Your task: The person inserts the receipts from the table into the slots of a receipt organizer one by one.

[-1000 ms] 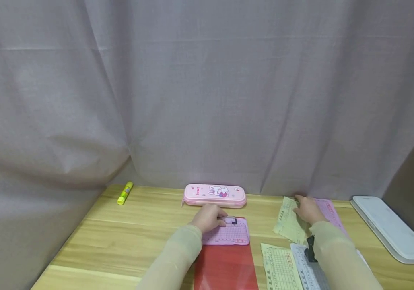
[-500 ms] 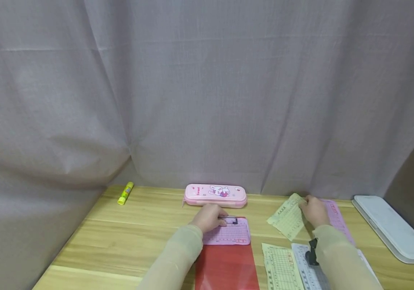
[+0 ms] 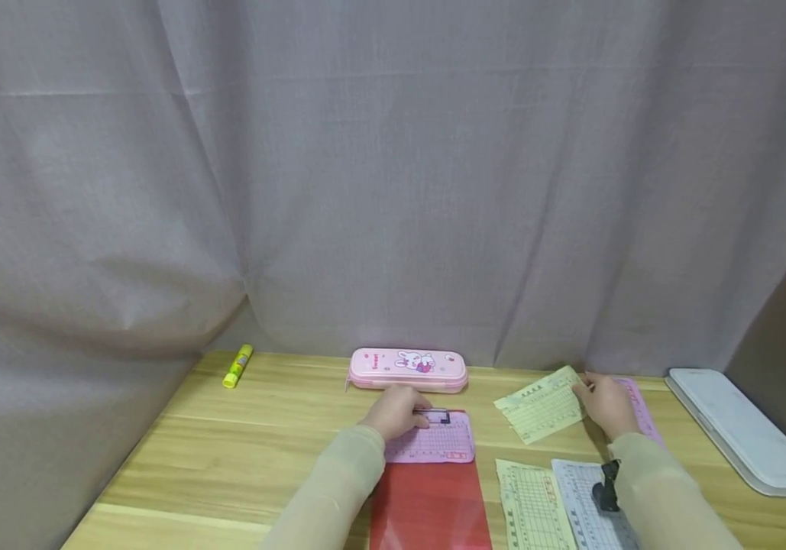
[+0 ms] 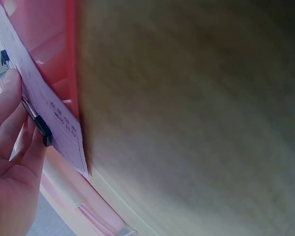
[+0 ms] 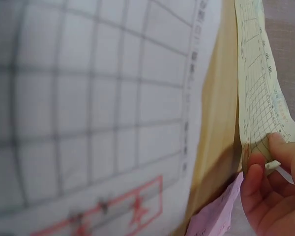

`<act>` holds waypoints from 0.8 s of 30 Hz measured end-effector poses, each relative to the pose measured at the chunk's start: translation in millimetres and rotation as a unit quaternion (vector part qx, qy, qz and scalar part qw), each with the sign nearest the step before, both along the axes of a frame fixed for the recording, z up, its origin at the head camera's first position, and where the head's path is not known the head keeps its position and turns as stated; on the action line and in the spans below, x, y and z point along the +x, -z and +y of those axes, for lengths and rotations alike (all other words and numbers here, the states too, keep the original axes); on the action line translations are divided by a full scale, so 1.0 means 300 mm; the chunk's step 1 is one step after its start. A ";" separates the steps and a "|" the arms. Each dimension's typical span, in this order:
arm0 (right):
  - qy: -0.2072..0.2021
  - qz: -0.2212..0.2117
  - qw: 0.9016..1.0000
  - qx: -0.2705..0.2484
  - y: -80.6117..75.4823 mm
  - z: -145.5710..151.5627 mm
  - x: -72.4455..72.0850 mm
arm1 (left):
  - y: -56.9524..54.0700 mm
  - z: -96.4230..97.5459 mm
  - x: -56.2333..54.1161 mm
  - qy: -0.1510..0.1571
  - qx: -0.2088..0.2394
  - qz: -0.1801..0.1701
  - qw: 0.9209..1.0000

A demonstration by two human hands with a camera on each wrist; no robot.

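Observation:
My left hand [image 3: 395,413] grips the metal clip [image 4: 28,109] at the top of a red translucent clip folder [image 3: 427,504], thumb on the clip and fingers curled behind it. A pink printed form [image 3: 437,444] lies under the clip on the folder. Farther right, my right hand [image 3: 609,403] pinches a corner of a yellow printed form [image 3: 542,405] between thumb and fingers. That form is tilted above the table in the right wrist view. Beneath the right forearm lies a white form [image 3: 588,489], partly covered by the sleeve. Another pink form [image 3: 643,412] shows behind the right hand.
A second yellow form [image 3: 535,508] lies beside the white one. Against the grey curtain stands a pink pencil case [image 3: 409,370] with a rabbit print. A yellow glue stick [image 3: 237,367] is at the back left, and a flat white case [image 3: 746,431] at the right edge.
My right hand has lifted the yellow form off the pink one, shifting slightly right while the form turns out to the left. The left hand stays on the clip.

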State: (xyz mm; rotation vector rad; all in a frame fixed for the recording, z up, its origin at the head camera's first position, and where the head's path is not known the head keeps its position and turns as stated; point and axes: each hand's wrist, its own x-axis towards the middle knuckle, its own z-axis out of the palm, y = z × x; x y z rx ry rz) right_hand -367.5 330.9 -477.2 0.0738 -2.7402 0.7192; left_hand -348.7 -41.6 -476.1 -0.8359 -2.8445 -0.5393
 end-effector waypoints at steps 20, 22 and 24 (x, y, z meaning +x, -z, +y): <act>-0.020 -0.040 0.995 -0.086 -0.039 -0.004 0.091 | -0.005 0.002 0.005 0.001 0.005 -0.004 1.000; -0.018 -0.045 0.995 -0.090 -0.049 -0.008 0.103 | -0.006 0.002 0.005 0.003 0.008 -0.003 1.000; -0.018 -0.049 0.995 -0.090 -0.058 -0.011 0.115 | -0.004 0.003 0.006 0.004 0.010 -0.002 1.000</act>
